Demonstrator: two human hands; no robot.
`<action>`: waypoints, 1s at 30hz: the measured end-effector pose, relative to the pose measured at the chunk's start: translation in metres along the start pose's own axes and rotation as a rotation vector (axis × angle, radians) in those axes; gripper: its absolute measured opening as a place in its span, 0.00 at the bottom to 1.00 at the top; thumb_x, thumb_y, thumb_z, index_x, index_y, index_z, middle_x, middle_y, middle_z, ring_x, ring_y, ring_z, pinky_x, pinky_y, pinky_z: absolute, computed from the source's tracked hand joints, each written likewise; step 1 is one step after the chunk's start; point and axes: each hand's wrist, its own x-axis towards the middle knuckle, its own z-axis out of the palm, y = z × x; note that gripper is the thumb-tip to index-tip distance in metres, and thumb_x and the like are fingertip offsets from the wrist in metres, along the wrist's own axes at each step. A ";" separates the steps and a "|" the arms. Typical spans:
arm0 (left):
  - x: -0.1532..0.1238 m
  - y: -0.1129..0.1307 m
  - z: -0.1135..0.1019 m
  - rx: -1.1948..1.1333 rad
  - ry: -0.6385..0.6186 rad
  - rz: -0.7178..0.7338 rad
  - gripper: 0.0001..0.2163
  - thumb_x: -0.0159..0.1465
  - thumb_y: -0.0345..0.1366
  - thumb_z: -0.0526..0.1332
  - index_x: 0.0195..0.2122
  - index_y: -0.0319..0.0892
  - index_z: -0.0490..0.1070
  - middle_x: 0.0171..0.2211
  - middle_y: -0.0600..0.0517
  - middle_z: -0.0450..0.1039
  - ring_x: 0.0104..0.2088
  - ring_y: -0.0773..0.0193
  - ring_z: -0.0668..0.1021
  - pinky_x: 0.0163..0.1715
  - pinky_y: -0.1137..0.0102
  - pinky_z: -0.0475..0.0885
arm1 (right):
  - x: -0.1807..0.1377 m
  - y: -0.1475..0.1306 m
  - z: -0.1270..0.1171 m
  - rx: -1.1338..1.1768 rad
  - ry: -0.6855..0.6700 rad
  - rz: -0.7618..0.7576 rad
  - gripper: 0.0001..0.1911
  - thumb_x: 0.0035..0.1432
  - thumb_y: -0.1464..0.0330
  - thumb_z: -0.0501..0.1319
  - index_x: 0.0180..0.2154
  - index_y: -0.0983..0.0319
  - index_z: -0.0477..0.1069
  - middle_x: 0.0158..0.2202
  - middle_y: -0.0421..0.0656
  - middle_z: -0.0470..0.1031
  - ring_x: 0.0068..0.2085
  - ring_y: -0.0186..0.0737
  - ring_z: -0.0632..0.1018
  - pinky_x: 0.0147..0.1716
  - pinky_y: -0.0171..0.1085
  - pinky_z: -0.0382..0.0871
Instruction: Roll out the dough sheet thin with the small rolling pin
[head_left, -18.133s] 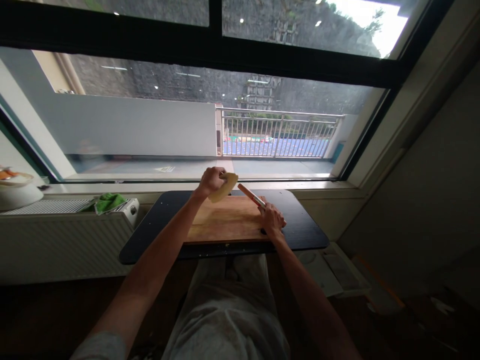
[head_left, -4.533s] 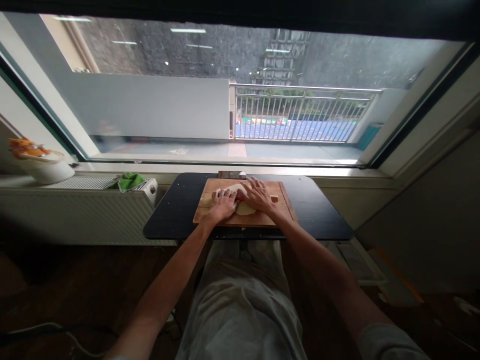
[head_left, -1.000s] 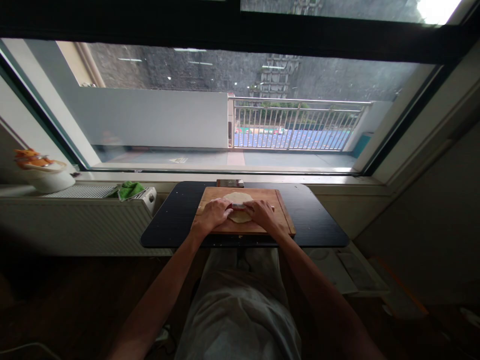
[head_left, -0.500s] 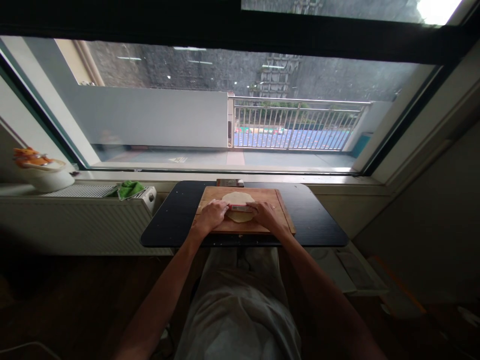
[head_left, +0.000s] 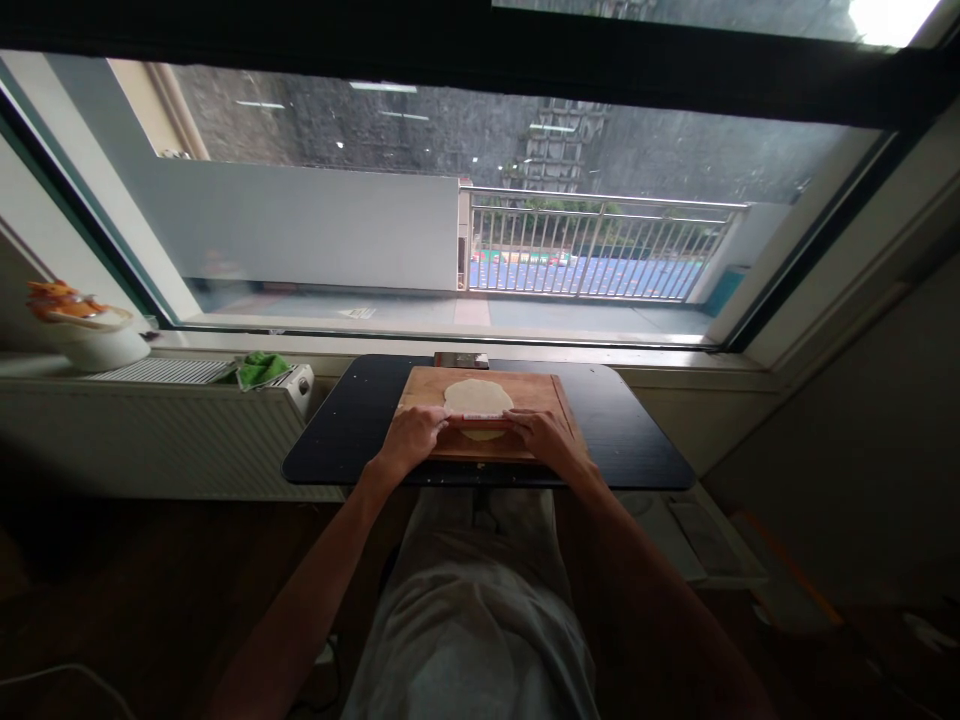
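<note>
A flat round of pale dough (head_left: 478, 397) lies on a wooden cutting board (head_left: 529, 385). Across its near part runs a short, reddish rolling pin (head_left: 480, 421) with a lighter printed band. My left hand (head_left: 416, 436) is closed on the pin's left end. At the right end my right hand (head_left: 541, 432) grips it, fingers bent over it. The palms hide parts of the board, and the pin covers a strip of dough; a little dough shows on its near side.
Under the board is a black table (head_left: 337, 420) against the windowsill. A small box-like object (head_left: 461, 360) stands behind the board. To the left, a radiator (head_left: 187, 435) carries a green cloth (head_left: 262, 369) and a white pot (head_left: 105, 345) with an orange figure.
Both hands and the rolling pin have moved toward me, from the middle of the dough to its near part. More of the dough's far side shows now. The view has shifted slightly.
</note>
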 end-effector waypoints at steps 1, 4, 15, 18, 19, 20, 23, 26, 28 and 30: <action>-0.002 0.001 -0.002 0.003 -0.006 0.005 0.13 0.77 0.34 0.64 0.53 0.52 0.88 0.50 0.45 0.90 0.53 0.50 0.88 0.56 0.63 0.79 | -0.002 -0.002 -0.002 -0.007 -0.007 0.006 0.19 0.78 0.68 0.64 0.64 0.53 0.84 0.64 0.45 0.84 0.68 0.52 0.82 0.69 0.46 0.74; -0.006 0.005 -0.008 0.010 -0.019 0.021 0.12 0.76 0.34 0.65 0.53 0.52 0.88 0.51 0.46 0.89 0.53 0.51 0.88 0.55 0.64 0.79 | -0.006 -0.007 -0.006 -0.011 -0.005 0.004 0.18 0.78 0.67 0.64 0.63 0.53 0.85 0.62 0.45 0.85 0.66 0.53 0.84 0.67 0.45 0.76; -0.008 0.006 -0.002 -0.071 0.033 0.049 0.12 0.79 0.34 0.60 0.51 0.48 0.87 0.54 0.46 0.88 0.55 0.53 0.86 0.57 0.65 0.78 | -0.010 -0.022 -0.008 0.013 0.009 0.076 0.20 0.78 0.71 0.60 0.60 0.54 0.86 0.62 0.44 0.86 0.64 0.49 0.85 0.66 0.40 0.74; -0.003 0.003 0.000 -0.094 0.035 0.040 0.11 0.78 0.36 0.61 0.46 0.47 0.86 0.49 0.45 0.88 0.53 0.53 0.86 0.55 0.65 0.78 | -0.008 -0.020 -0.007 0.031 0.008 0.083 0.18 0.78 0.70 0.61 0.60 0.55 0.86 0.62 0.46 0.85 0.65 0.49 0.84 0.68 0.40 0.73; -0.002 0.001 0.001 -0.100 0.034 0.038 0.10 0.78 0.35 0.61 0.45 0.47 0.85 0.48 0.45 0.88 0.52 0.53 0.86 0.54 0.65 0.78 | -0.007 -0.019 -0.006 0.037 0.006 0.081 0.18 0.77 0.70 0.62 0.60 0.56 0.87 0.62 0.46 0.86 0.65 0.49 0.84 0.68 0.40 0.73; 0.000 0.000 0.001 -0.107 0.034 0.036 0.10 0.77 0.34 0.62 0.44 0.47 0.85 0.47 0.46 0.88 0.50 0.53 0.87 0.52 0.65 0.78 | -0.007 -0.017 -0.006 0.042 0.002 0.078 0.17 0.77 0.70 0.63 0.60 0.57 0.87 0.61 0.47 0.86 0.64 0.50 0.85 0.68 0.41 0.73; 0.002 -0.003 0.004 -0.146 0.027 0.035 0.08 0.75 0.30 0.63 0.44 0.46 0.84 0.45 0.47 0.87 0.48 0.54 0.87 0.51 0.65 0.78 | -0.006 -0.016 -0.006 0.044 -0.012 0.070 0.17 0.77 0.69 0.64 0.59 0.56 0.87 0.61 0.47 0.86 0.64 0.50 0.85 0.68 0.41 0.73; 0.000 -0.006 0.006 -0.197 0.019 0.046 0.08 0.74 0.30 0.65 0.45 0.46 0.85 0.46 0.47 0.88 0.49 0.55 0.87 0.52 0.65 0.78 | -0.008 -0.018 -0.007 0.027 -0.017 0.071 0.16 0.76 0.70 0.65 0.58 0.56 0.88 0.60 0.46 0.87 0.63 0.51 0.85 0.66 0.41 0.74; -0.002 -0.007 0.007 -0.214 0.016 0.066 0.09 0.74 0.31 0.65 0.46 0.47 0.86 0.48 0.48 0.87 0.50 0.55 0.86 0.54 0.65 0.78 | -0.009 -0.021 -0.009 0.019 -0.016 0.069 0.16 0.75 0.70 0.66 0.57 0.56 0.88 0.59 0.46 0.88 0.61 0.52 0.86 0.64 0.40 0.75; -0.003 -0.008 0.007 -0.215 0.016 0.085 0.10 0.75 0.32 0.65 0.47 0.47 0.87 0.48 0.47 0.87 0.50 0.56 0.85 0.55 0.65 0.78 | -0.009 -0.024 -0.011 0.008 -0.019 0.069 0.15 0.75 0.70 0.66 0.57 0.55 0.89 0.57 0.46 0.89 0.60 0.52 0.87 0.62 0.39 0.75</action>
